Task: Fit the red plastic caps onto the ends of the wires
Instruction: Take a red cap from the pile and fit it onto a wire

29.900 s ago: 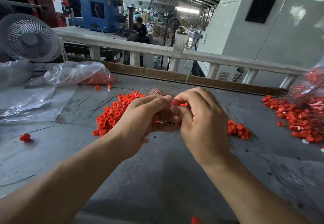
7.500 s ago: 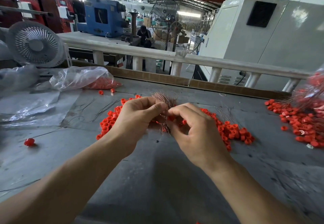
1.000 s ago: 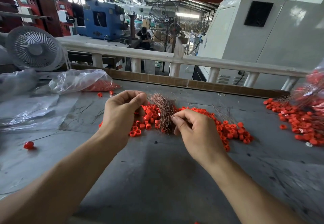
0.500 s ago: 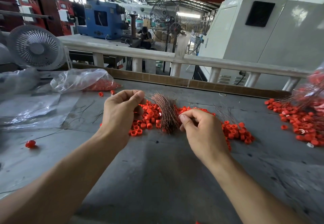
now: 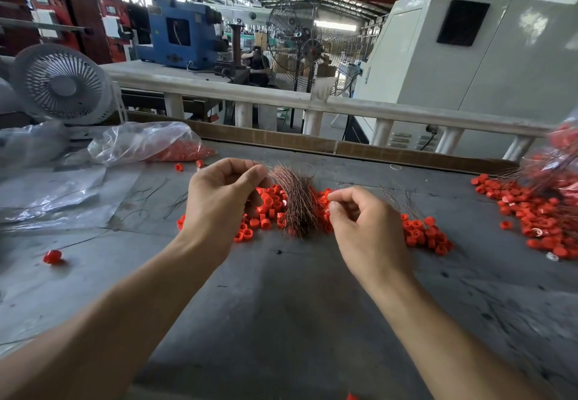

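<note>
A bundle of thin copper wires (image 5: 297,205) lies on the grey table (image 5: 281,305), on top of a spread of loose red caps (image 5: 269,208). My left hand (image 5: 219,205) hovers at the bundle's upper left. Its thumb and forefinger pinch what looks like a single thin wire, which pokes up above the fingers. My right hand (image 5: 366,227) is just right of the bundle, with thumb and forefinger pinched together on a small red cap that the fingertips mostly hide. More caps (image 5: 422,230) lie beyond its knuckles.
A heap of red caps with wires (image 5: 538,212) covers the table's right end. At the back left lie a clear bag of caps (image 5: 150,146) and plastic sheets, with a white fan (image 5: 62,83) behind. One stray cap (image 5: 52,256) sits at the left. A railing (image 5: 312,105) borders the far side.
My right hand has drawn away from the wire bundle to the right, with its fingertips still pinched. My left hand has lifted slightly beside the bundle's top.
</note>
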`<state>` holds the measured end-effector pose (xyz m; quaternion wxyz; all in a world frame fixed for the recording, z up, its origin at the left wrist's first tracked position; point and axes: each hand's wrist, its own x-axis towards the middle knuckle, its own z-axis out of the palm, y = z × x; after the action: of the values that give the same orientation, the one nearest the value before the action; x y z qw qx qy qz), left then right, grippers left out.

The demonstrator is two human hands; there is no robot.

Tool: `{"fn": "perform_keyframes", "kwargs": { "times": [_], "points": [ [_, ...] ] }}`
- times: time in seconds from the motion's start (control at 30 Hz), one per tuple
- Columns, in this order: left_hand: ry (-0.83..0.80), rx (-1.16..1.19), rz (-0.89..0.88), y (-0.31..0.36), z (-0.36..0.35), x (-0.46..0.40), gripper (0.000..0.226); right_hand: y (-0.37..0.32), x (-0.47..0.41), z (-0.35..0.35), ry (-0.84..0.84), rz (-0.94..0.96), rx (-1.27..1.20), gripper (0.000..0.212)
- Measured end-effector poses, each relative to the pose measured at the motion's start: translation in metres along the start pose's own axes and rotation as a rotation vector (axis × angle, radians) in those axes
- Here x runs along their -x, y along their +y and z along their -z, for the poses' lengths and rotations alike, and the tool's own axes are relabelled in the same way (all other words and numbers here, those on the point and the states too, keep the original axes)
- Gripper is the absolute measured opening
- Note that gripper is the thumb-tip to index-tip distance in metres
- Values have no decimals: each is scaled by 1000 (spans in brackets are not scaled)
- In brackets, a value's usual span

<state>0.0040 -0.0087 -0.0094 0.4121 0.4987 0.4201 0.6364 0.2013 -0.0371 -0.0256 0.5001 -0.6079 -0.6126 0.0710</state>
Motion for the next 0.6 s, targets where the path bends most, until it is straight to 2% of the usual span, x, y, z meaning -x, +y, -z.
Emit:
{"fn": "perform_keyframes", "kwargs": {
  "times": [0.1, 0.23, 0.47, 0.6],
  "points": [
    [32, -17, -55, 1, 1, -1, 9, 4, 1, -2, -81, 2, 71, 3],
    [36, -102, -122, -1, 0, 1, 5, 5, 3, -7, -164, -21, 127, 11],
    [105, -336, -261, -4, 4, 0, 14, 4, 2, -17, -152, -13, 226, 12],
    [72, -473, -316, -10, 1, -1, 13, 5, 0, -18, -143, -14, 278, 12]
  ]
}}
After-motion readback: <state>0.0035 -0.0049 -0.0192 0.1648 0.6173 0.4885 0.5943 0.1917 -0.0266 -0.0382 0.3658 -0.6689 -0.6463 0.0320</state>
